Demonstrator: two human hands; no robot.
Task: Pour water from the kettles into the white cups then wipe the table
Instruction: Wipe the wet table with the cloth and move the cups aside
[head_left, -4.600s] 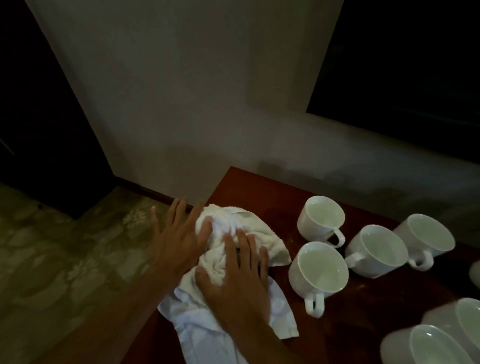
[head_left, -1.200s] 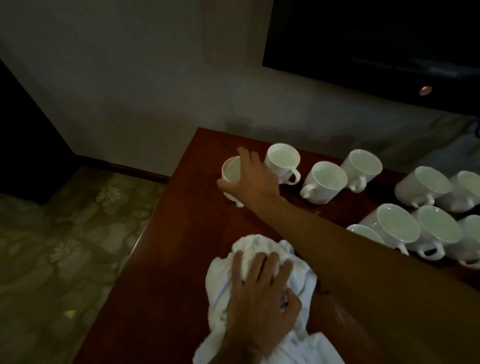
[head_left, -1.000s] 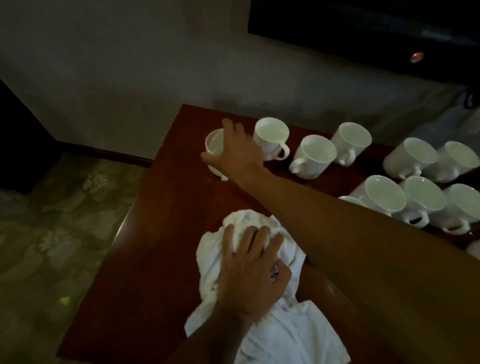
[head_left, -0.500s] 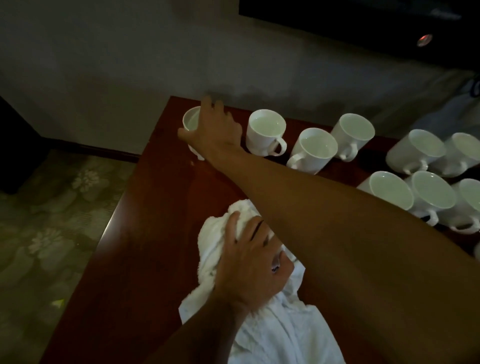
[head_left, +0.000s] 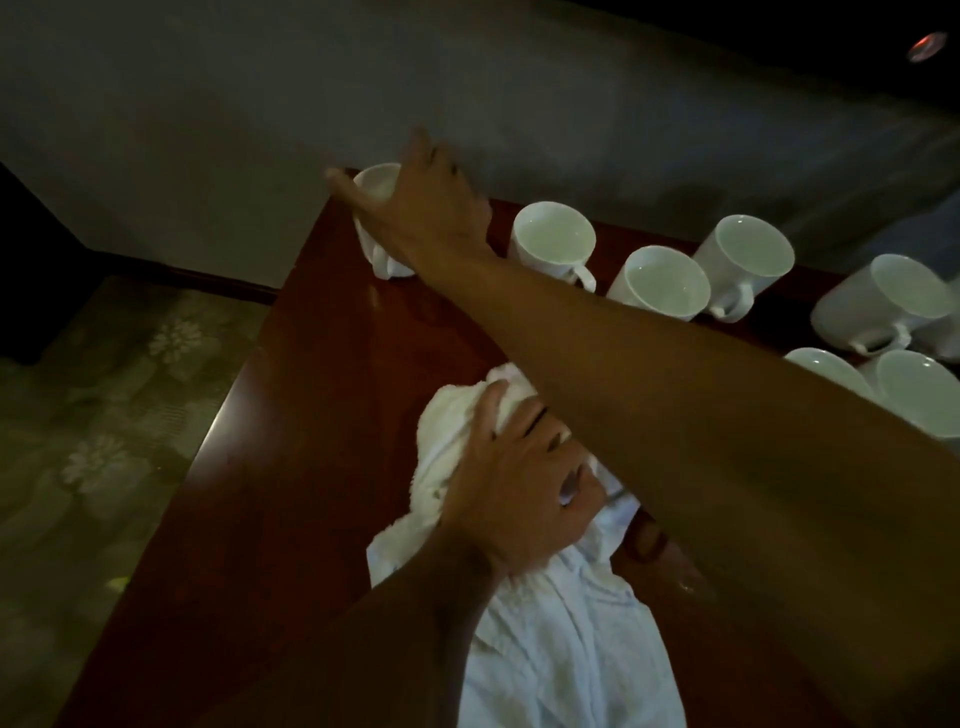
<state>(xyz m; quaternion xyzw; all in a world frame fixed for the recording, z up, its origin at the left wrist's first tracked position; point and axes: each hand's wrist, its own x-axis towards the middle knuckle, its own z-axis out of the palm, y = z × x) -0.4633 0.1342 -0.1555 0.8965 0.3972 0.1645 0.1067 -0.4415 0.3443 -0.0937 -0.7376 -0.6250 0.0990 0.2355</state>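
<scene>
We look down past a pale wall (head_left: 260, 104) that fills the top of the view, with a flower-patterned carpet (head_left: 104, 415) at the left. A red-brown wooden table (head_left: 291, 467) runs from the near edge up to the wall. Our right arm (head_left: 701, 415) crosses it from the lower right to the far left corner. A white towel (head_left: 561, 649) lies on the table near us, bunched at its far end and flatter towards us, partly under that arm. Our left hand (head_left: 514, 488) sits on the bunched part, fingers curved over the folds and holding them. Our right hand (head_left: 426, 208) grips the corner cup (head_left: 376, 182) from above, thumb stretched past its rim; this cup is at the table's far left corner, close to the wall. To its right, a second cup (head_left: 553, 239), a third cup (head_left: 660, 283) and a fourth cup (head_left: 748, 254) stand upright in a row, and pale water shows in the second and third. More white cups (head_left: 883, 306) crowd the right edge. A small red light (head_left: 924, 47) glows at the top right.
</scene>
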